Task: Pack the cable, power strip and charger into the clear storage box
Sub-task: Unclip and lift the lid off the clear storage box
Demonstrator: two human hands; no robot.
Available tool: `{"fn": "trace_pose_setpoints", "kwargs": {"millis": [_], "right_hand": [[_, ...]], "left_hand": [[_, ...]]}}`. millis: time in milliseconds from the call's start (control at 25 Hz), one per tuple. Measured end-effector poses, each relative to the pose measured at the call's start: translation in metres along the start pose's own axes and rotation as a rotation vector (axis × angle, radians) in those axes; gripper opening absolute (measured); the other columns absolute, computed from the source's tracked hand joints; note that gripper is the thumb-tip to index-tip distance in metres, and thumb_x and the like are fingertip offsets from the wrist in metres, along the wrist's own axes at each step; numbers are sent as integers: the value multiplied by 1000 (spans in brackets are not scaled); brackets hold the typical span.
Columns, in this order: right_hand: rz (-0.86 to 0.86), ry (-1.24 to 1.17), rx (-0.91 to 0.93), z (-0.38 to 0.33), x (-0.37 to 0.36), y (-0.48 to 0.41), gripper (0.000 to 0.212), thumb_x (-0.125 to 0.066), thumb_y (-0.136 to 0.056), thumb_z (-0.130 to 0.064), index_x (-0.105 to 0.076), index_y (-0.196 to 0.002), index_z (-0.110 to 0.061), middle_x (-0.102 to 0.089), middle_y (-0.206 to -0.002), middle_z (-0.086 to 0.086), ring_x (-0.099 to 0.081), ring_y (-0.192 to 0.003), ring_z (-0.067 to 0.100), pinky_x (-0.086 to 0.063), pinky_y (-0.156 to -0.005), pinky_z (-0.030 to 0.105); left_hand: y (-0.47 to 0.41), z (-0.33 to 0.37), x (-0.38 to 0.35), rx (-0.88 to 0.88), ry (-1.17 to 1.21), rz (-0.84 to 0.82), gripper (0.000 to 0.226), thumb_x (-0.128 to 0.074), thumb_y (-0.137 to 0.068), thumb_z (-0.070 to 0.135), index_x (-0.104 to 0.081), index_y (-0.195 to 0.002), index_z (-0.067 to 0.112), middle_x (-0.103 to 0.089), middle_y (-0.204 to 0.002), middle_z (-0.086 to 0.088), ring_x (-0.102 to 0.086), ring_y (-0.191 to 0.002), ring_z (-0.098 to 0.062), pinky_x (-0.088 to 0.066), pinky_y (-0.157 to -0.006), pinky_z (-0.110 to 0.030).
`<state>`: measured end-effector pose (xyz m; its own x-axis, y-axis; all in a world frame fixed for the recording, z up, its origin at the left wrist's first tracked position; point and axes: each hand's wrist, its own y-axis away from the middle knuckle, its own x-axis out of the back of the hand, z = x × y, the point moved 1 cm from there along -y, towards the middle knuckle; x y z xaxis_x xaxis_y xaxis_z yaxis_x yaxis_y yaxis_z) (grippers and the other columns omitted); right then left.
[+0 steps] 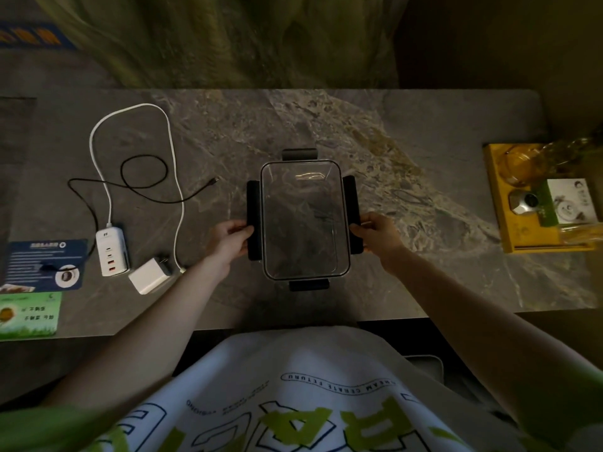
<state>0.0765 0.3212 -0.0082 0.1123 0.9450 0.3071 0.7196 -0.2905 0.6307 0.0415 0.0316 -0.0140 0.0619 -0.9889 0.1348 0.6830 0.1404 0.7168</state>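
The clear storage box [305, 220] stands at the middle of the grey marble table, its lid on and four dark latch flaps folded outward. My left hand [230, 238] grips the left flap and my right hand [378, 234] grips the right flap. Over on the left lies a white power strip [111, 252] with a long white cord [130, 112] looped toward the back. A thin black cable [143, 176] curls across that cord. Next to the strip, a white charger [148, 277] rests on its side.
A blue card [42, 262] and a green card [29, 314] lie at the table's left front edge. A yellow tray [522, 236] with glassware and a small box sits at the right end. Curtain fabric hangs behind the table.
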Motion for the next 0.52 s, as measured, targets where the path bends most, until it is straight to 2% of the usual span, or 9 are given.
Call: {"fn": "trace_pose_setpoints", "kwargs": {"millis": [120,240,360,520], "right_hand": [[-13,-26,29,-3,0,2,9,-65,-87,-4,-58,-85,-8,-58,-74,7,-59,-66,23,-51,-58,34],[-44,-76,51,-7,3,6,9,-64,-87,0,-57,-85,-5,-56,-72,10,-56,-62,23,-50,-51,29],[-60,-138,88,-11,7,12,17,-64,-86,1,-56,-77,-10,-58,-72,9,-57,-64,24,-49,-57,34],[-53,-114,201,-28,10,23,23,-65,-86,-1,-53,-73,-14,-59,-72,5,-61,-62,12,-51,-54,29]], "left_hand": [[4,4,-1,-28,-19,-4,20,-60,-90,5,-59,-110,9,-63,-87,-3,-62,-75,-14,-50,-62,-25],[9,8,-3,-63,-10,1,25,-60,-90,2,-59,-114,4,-63,-92,-6,-61,-76,-13,-51,-62,-24],[14,13,2,-109,-14,25,26,-64,-88,6,-62,-114,6,-64,-100,-10,-61,-85,-17,-54,-69,-24],[27,31,2,-234,-24,102,24,-66,-87,10,-64,-110,10,-64,-95,-2,-58,-89,-13,-49,-77,-23]]}}
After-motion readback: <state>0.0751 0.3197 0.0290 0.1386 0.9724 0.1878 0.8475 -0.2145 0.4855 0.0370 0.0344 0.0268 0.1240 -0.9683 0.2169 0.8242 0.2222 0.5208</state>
